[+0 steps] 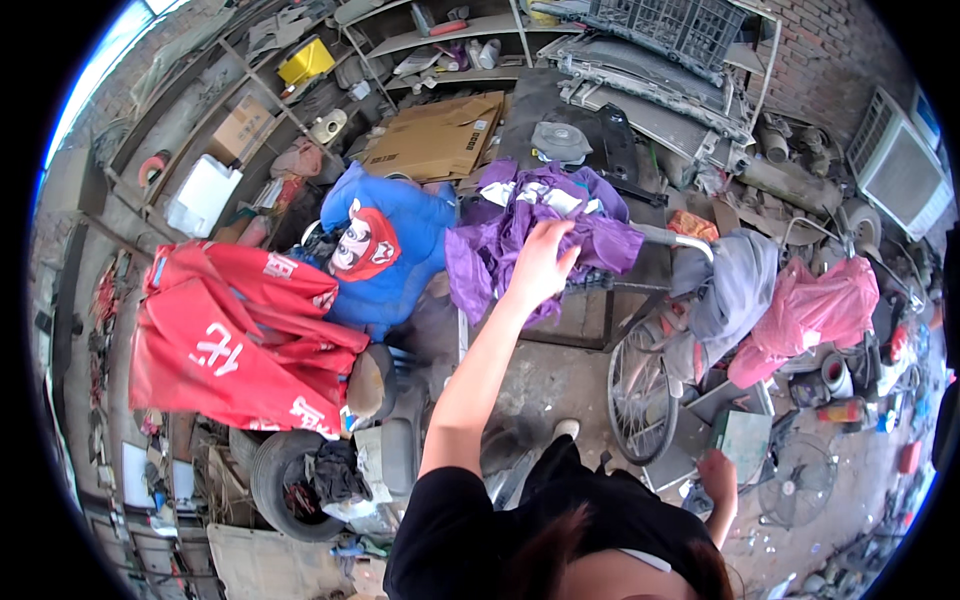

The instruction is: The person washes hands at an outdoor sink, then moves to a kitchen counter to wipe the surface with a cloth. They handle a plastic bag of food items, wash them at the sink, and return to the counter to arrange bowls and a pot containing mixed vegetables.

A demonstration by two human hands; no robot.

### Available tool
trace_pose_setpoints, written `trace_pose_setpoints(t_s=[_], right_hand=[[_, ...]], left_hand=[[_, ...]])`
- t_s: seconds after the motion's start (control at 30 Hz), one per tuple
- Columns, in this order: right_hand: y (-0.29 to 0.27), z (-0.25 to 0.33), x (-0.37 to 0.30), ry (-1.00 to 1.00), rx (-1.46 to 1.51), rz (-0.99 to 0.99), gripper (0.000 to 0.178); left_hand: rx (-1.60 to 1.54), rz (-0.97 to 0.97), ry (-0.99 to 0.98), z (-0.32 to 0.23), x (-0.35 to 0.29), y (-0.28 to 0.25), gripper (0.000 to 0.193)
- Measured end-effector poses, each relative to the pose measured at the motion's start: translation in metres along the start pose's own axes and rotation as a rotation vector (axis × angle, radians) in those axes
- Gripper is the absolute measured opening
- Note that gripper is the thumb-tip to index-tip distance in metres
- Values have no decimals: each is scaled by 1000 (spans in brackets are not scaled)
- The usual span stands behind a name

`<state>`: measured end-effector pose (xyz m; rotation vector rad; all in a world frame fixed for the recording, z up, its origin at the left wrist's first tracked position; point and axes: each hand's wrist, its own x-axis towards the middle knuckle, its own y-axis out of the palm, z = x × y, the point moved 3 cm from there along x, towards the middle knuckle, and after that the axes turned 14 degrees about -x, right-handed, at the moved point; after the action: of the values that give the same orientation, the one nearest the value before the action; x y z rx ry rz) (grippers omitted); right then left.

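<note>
My left hand [543, 264] reaches out over a crumpled purple plastic bag [600, 240] with white pieces on top. Its thumb stands apart from the fingers, and nothing shows between them. Whether the fingertips touch the bag is hard to make out. Lower right, my right hand [718, 477] is curled in a loose fist beside a grey-green box [742, 445]. Anything inside that fist is hidden. Left of the purple bag lies a blue garment [395, 235] with a cartoon face print, and further left a red cloth [225, 345] with white lettering.
A bicycle wheel [642, 390] stands right of my left arm, near a grey cloth [735, 285] and a pink plastic bag [810, 310]. Tires [285, 480] sit at lower left. Cluttered shelves [450, 50], flattened cardboard [435, 138] and a black crate [665, 30] line the back.
</note>
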<state>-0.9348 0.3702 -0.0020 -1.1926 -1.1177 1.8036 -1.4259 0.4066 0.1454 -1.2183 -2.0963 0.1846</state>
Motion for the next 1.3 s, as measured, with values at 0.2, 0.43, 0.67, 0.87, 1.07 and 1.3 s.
trace_pose_setpoints(t_s=[0.2, 0.43, 0.67, 0.87, 1.07, 1.3], right_hand=[[46, 18, 2, -201, 34, 43, 35], [-28, 70, -10, 128, 154, 6, 29], [-19, 46, -53, 283, 290, -46, 34], [36, -27, -119, 370, 364, -155, 33], [61, -118, -226, 567, 427, -140, 35], [94, -232, -422, 968, 312, -130, 33]], left_hand=[[315, -85, -193, 86, 90, -5, 41], [-139, -331, -201, 151, 66, -39, 16], [-1464, -448, -247, 61, 104, -110, 38], [-1989, 89, 48, -85, 80, -19, 41], [-1461, 373, -506, -138, -84, 182, 27], [-1040, 989, -1075, -311, -353, 409, 22]])
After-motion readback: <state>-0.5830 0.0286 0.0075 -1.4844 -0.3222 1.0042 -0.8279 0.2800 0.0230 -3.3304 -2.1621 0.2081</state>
